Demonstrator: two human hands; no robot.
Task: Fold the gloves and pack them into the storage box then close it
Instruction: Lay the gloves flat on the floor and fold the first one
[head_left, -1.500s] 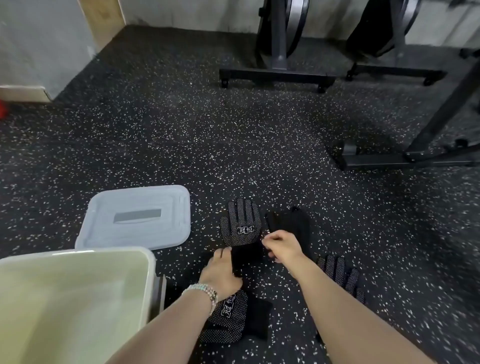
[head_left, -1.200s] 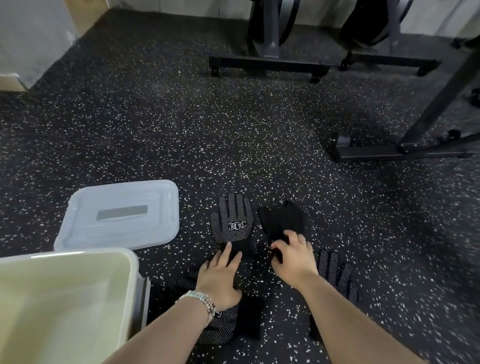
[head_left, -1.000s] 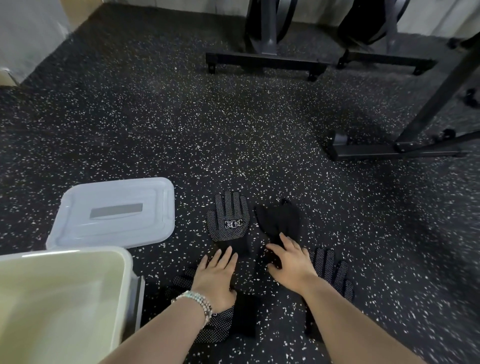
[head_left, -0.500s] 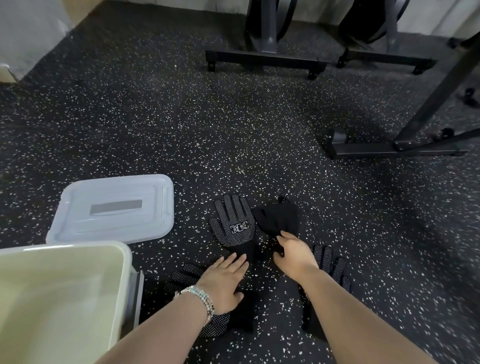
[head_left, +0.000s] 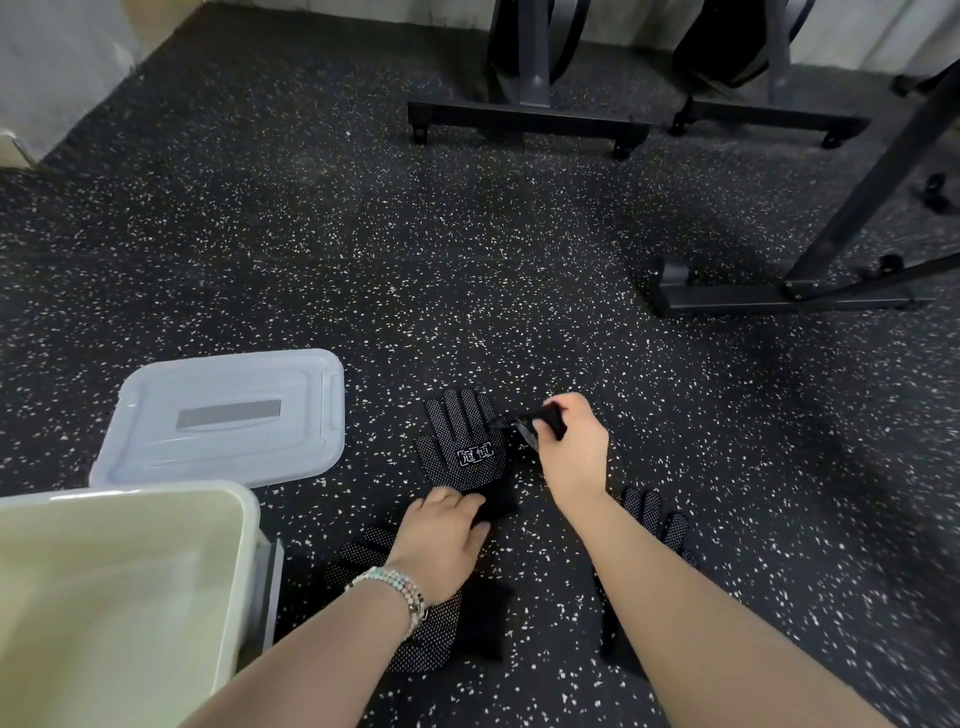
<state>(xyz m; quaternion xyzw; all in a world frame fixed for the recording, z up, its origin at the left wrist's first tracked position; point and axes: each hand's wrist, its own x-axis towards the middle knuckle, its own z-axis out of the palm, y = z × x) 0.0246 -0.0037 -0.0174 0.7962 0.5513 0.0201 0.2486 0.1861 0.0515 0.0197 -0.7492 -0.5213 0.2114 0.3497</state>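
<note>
Nearest, lower left: storage box (head_left: 248, 525), open, standing on the speckled floor (head_left: 363, 260). Beside it, under the left forearm: dotted glove (head_left: 434, 636), lying flat, partly hidden by the wrist with its beaded bracelet (head_left: 400, 587). Under the right forearm: second dotted glove (head_left: 657, 522), fingers pointing away.

Just beyond: left grip (head_left: 441, 540), released, fingers straight, pressing down on the cuff of the logo glove (head_left: 462, 447), spread palm-up on the floor with a white label across it. To its right: right grip (head_left: 574, 447), clenched on the plain black glove (head_left: 550, 420), pinching its end and holding it lifted just beside the logo glove's fingertips.

Left of the gloves, behind the box: lid (head_left: 223, 415), lying flat on the floor, well apart from both grips. Farthest: dark metal frames (head_left: 524, 117) along the wall.
</note>
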